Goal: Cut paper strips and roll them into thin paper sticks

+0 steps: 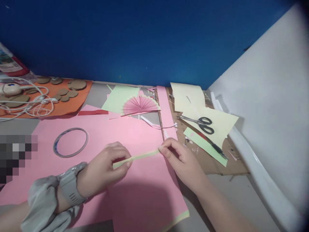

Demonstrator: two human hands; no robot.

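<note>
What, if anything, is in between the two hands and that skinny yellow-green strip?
Nothing I can see: the left hand and the right hand both pinch the yellow-green strip directly, above the pink paper.

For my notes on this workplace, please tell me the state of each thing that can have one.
Yellow-green strip, held nearly straight
Left hand, pinching the strip
Right hand, pinching the strip's end
Pink fan, pleated, spread open
Scissors, lying flat, blades seemingly closed or nearly
Tape roll, lying flat, only a thin ring
White cable, loosely tangled
Watch, strapped on
</note>
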